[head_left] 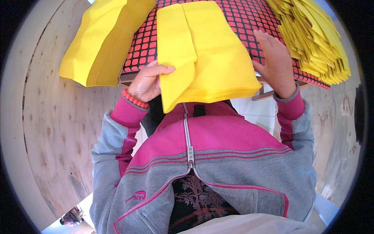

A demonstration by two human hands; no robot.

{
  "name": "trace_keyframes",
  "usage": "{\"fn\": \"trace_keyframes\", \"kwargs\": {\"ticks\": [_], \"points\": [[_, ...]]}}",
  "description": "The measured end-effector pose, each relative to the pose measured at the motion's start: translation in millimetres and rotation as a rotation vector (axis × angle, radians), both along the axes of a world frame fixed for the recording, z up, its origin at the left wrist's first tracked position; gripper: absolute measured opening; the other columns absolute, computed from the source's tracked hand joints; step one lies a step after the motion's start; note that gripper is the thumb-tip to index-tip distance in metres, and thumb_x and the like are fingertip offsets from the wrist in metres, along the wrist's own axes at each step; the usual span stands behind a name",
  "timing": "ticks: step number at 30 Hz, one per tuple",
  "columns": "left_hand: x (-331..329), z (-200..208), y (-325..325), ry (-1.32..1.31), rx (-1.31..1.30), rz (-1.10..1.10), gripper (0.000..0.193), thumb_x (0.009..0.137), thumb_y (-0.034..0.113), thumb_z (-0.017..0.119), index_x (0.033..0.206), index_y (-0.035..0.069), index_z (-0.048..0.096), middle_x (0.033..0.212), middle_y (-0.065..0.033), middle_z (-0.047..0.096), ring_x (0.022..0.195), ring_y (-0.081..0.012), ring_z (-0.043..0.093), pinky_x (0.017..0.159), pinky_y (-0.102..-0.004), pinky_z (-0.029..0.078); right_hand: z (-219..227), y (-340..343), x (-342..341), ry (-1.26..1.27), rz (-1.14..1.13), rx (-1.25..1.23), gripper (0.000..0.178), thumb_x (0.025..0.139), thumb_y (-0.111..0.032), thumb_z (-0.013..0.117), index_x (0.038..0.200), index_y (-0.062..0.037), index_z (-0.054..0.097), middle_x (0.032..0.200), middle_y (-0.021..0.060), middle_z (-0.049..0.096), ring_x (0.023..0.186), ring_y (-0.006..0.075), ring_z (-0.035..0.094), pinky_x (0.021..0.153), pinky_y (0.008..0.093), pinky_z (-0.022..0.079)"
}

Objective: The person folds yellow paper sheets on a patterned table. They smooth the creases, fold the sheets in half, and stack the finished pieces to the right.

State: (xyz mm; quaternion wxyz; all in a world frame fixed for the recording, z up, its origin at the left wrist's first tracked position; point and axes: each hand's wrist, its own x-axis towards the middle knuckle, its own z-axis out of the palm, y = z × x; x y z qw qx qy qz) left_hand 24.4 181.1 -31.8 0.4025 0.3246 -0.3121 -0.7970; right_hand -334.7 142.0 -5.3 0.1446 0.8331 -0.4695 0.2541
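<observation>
A thick stack of yellow felt-like fabric sheets [222, 54] lies before me, its near end jutting past the table edge. On its left side the top sheet has a folded flap [177, 76], with the near corner hanging down in a point. My left hand [146, 82], a red bead bracelet at its wrist, pinches this flap between thumb and fingers; the fingers are partly hidden beneath it. Beside the stack's right edge is my right hand [276, 64], its fingers stretched out and apart from the thumb, holding nothing.
The table has a red-and-black patterned cover [142, 48]. Another yellow fabric stack [91, 43] stands at the left, overhanging the near edge. At the right lies a loose, fanned pile of yellow pieces [315, 43]. Wooden boards [54, 117] flank me on both sides.
</observation>
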Motion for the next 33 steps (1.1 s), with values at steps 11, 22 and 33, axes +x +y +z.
{"fn": "trace_keyframes", "kwargs": {"ticks": [11,22,33], "points": [[24.2,14.7,-81.7,-0.231,-0.053,-0.424,0.059,0.085,0.005,0.069,0.141,-0.005,0.053,0.130,-0.0139,0.068,0.112,-0.0225,0.070,0.102,-0.0356,0.053,-28.1,-28.3,15.6,-0.205,0.540,-0.066,0.033,0.089,-0.020,0.063,0.120,-0.0082,0.067,0.135,0.0102,0.065,0.130,0.0323,0.059,0.108,0.0471,0.047],[-8.2,39.6,-251.6,-1.372,-0.985,-0.758,0.043,0.093,0.019,0.070,0.132,0.001,0.063,0.118,-0.0107,0.073,0.106,-0.0197,0.069,0.095,-0.0334,0.053,-48.5,-3.4,99.8,-0.096,0.490,-0.050,0.015,0.081,-0.013,0.063,0.094,-0.0045,0.061,0.112,0.0119,0.070,0.107,0.0285,0.069,0.092,0.0396,0.055],[-12.3,40.7,-87.3,-1.283,-1.288,-0.272,0.057,0.088,0.036,0.075,0.131,0.000,0.062,0.126,-0.0220,0.067,0.119,-0.0414,0.062,0.104,-0.0460,0.049,-43.1,-16.3,110.0,-0.224,0.352,0.047,0.012,0.080,-0.016,0.061,0.087,-0.0062,0.059,0.081,0.0114,0.062,0.082,0.0306,0.067,0.072,0.0413,0.053]]}}
